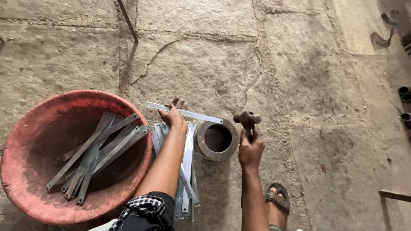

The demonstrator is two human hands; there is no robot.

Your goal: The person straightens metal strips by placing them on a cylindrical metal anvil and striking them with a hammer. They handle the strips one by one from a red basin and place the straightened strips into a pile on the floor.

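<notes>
— Looking down, what is the left hand [173, 116] doing?

— It grips a flat metal strip [184, 112] near its middle, fingers curled over the top edge. The strip lies almost level, its right end resting on the rim of a steel ring [216, 138] that sits on the stone floor [205, 64].

— And the arm?

— The left forearm runs up from the lower middle of the view, slanting slightly right, wrist straight. A checked cloth [143, 204] shows at its base.

— The right hand [251, 147]?

— Clenched around the handle of a hammer [247, 118], knuckles towards the camera. The hammer head is raised just right of the ring, above the strip's end, apart from it. That forearm rises nearly upright from the bottom edge.

— What lies beneath the left arm?

— A pile of strips [187, 171] on the floor, just left of the ring and partly hidden by the arm.

— Anything else about?

— A red basin [25, 171] to the left, holding more strips [96, 154] fanned across its bottom. A sandalled foot [277, 201] is beside the right forearm.
</notes>
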